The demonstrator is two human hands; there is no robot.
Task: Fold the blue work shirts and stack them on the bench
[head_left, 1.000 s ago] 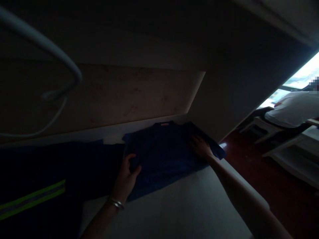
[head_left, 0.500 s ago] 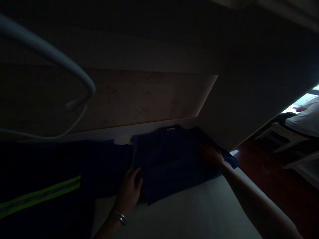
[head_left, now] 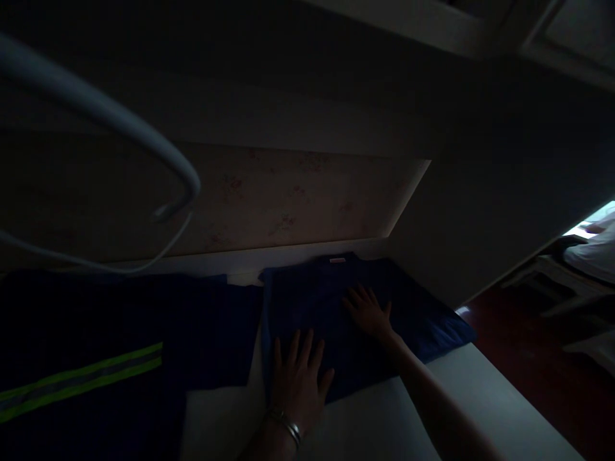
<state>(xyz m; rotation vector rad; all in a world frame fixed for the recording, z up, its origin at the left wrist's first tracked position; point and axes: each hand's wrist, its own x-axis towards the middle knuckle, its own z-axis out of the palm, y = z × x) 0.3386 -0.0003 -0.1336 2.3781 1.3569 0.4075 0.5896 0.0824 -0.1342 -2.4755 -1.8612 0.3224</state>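
A dark blue shirt (head_left: 331, 301) with a small pale label at its collar lies spread on the white table (head_left: 365, 426). Flat on its near left part rests my left hand (head_left: 300, 378), fingers spread, a silver bracelet on the wrist. My right hand (head_left: 369, 312) lies on the middle of the same shirt, also open with its fingers apart. To the left is another dark blue garment (head_left: 211, 336) with a yellow-green and grey reflective stripe (head_left: 86, 382). The light is dim, so the folds hardly show.
A white cable (head_left: 158, 150) loops in front at the upper left. Behind the table stands a wall panel (head_left: 288, 198) with a flower pattern. A dark partition (head_left: 461, 211) closes the right side. Beyond it are a red floor (head_left: 519, 339) and a person in white (head_left: 596, 253).
My left hand has moved right from the shirt's edge onto the cloth and spread out. My right hand has slid left from the shirt's right side to its middle. The view has shifted slightly.
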